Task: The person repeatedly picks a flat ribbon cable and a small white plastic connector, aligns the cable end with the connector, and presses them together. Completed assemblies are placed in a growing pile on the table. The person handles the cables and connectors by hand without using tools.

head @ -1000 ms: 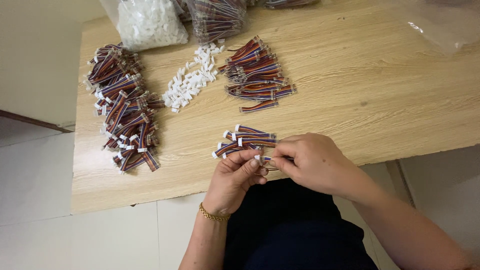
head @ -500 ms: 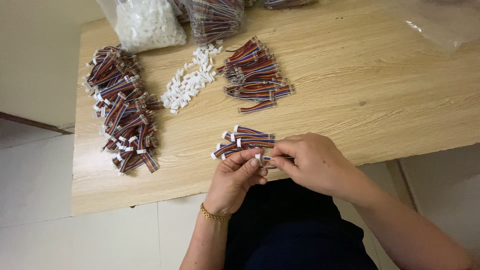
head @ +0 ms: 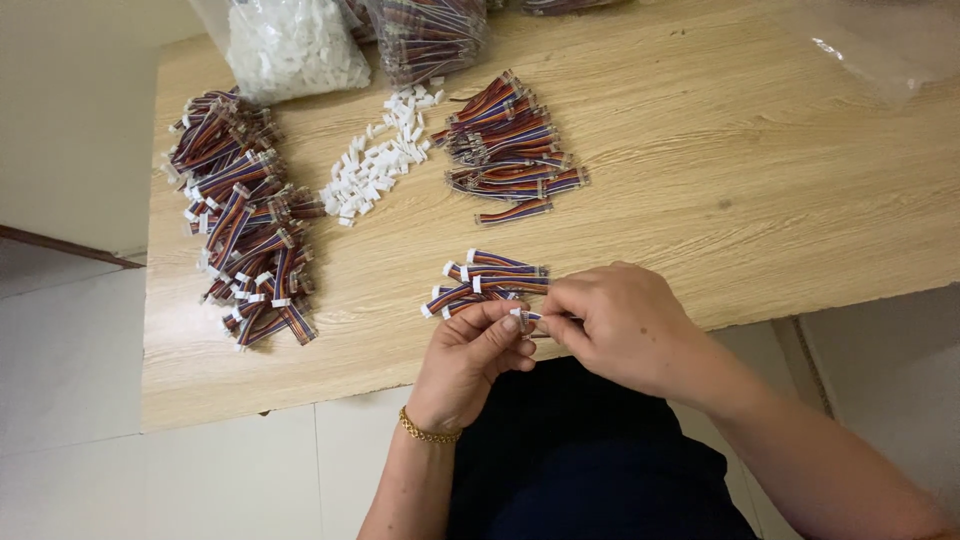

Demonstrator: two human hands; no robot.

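A short multicoloured ribbon cable (head: 530, 318) with a small white connector at its left end is pinched between the two hands at the near edge of the wooden table (head: 700, 180); most of it is hidden by fingers, but what shows lies roughly left to right, its long axis along the table edge, the connector end pointing toward the left hand. The left hand (head: 475, 355), wearing a gold bracelet (head: 428, 432) at the wrist, closes thumb and fingertips on the connector end, while the right hand (head: 620, 325) grips the wire part just beside it, so the two hands nearly touch. Just beyond the fingers lies a small pile of finished cables (head: 485, 282), also lying mostly left to right with white ends to the left. Farther back sits a larger bundle of cables (head: 510, 150), with a scatter of loose white connectors (head: 380, 160) to its left. Along the left side of the table a long heap of cables (head: 240, 220) runs front to back. At the far edge stand a clear bag of white connectors (head: 290, 45) and a bag of cables (head: 425, 35).
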